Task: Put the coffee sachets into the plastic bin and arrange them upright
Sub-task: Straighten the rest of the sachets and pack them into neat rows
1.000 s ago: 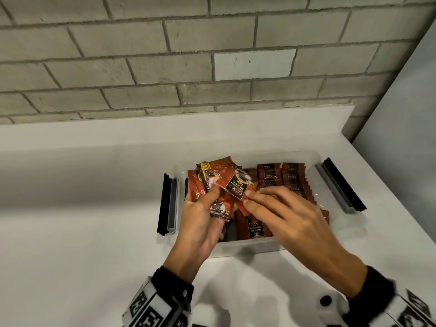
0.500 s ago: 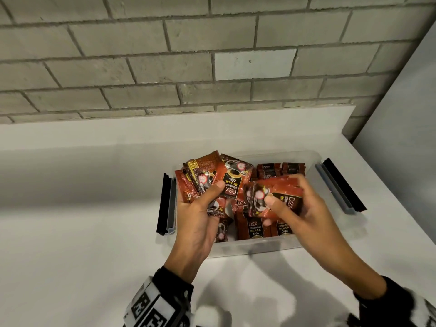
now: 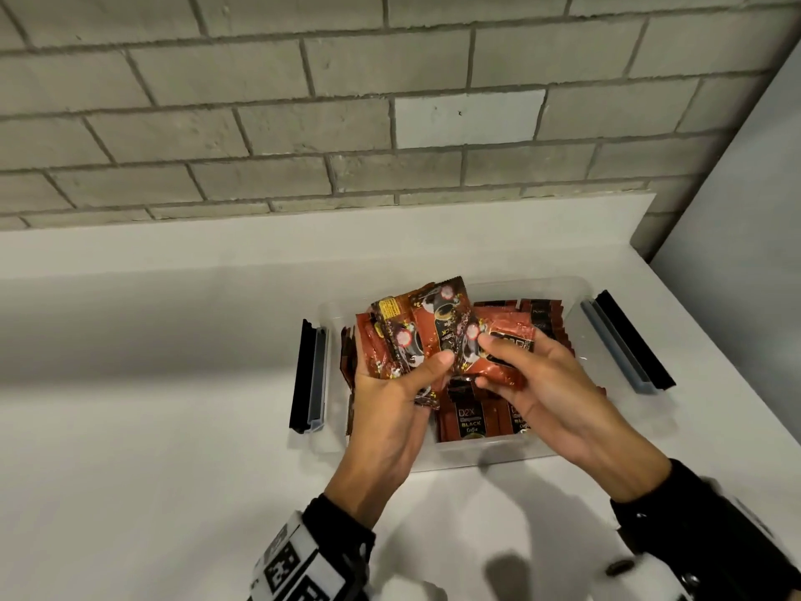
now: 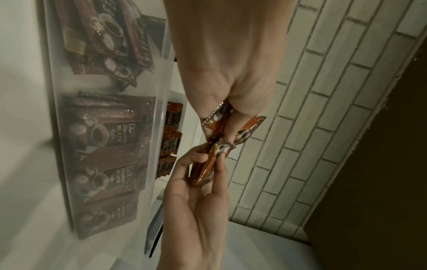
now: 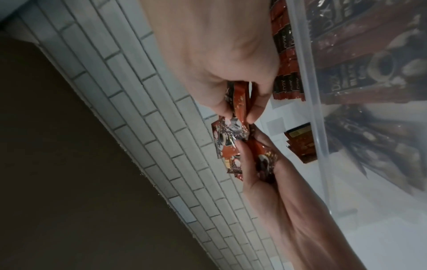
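Observation:
A clear plastic bin [image 3: 477,448] stands on the white counter. Red-brown coffee sachets [image 3: 542,316] stand in upright rows at its back right, and more sachets [image 3: 470,422] lean against its front wall. Above the bin, my left hand [image 3: 429,370] grips a fanned bunch of sachets [image 3: 411,331]. My right hand [image 3: 490,362] pinches a few sachets [image 3: 507,340] between thumb and fingers, touching the left bunch. In the left wrist view the left hand [image 4: 226,102] clamps its bunch [image 4: 219,118]. The right wrist view shows the right hand [image 5: 240,113] pinching sachet edges [image 5: 240,98].
Two black and grey latch bars hang open beside the bin, one on the left [image 3: 310,375] and one on the right [image 3: 624,340]. A grey brick wall [image 3: 390,123] rises behind the counter, and a pale panel [image 3: 737,253] closes the right side.
My right hand took a few sachets from the bin, lifted them and brought them left against the bunch in my left hand. The left hand rose slightly.

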`<state>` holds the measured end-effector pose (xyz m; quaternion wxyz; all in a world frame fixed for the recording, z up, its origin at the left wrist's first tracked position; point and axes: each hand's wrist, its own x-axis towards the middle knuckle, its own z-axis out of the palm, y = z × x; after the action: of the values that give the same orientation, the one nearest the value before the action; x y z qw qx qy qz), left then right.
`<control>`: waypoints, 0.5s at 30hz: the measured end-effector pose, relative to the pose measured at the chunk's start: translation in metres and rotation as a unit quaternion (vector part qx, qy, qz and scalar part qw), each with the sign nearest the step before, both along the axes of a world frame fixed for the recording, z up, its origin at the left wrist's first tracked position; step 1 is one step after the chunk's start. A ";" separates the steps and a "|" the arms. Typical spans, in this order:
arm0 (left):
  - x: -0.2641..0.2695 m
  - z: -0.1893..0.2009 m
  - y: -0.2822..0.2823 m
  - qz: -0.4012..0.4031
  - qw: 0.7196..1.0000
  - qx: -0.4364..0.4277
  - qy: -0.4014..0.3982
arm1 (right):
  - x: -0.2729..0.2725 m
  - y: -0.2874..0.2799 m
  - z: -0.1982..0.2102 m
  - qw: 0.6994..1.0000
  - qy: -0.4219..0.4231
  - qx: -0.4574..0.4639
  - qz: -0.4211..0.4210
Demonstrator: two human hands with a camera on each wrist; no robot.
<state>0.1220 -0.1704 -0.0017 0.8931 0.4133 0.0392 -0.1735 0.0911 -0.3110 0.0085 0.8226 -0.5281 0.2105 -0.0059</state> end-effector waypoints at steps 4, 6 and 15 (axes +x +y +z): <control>-0.001 0.007 0.002 -0.014 0.999 -0.037 0.010 | 0.000 -0.009 0.011 0.995 -0.019 -0.092 0.039; 0.001 0.010 0.005 -0.017 0.999 -0.035 0.014 | 0.001 -0.017 0.018 0.986 -0.020 -0.148 0.078; 0.000 0.004 -0.001 0.007 1.000 -0.016 0.020 | 0.006 -0.018 0.016 0.997 -0.017 -0.038 0.069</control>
<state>0.1225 -0.1709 0.0028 0.8999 0.3949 0.0565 -0.1762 0.0969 -0.3286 0.0244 0.8036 -0.5725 0.1594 0.0341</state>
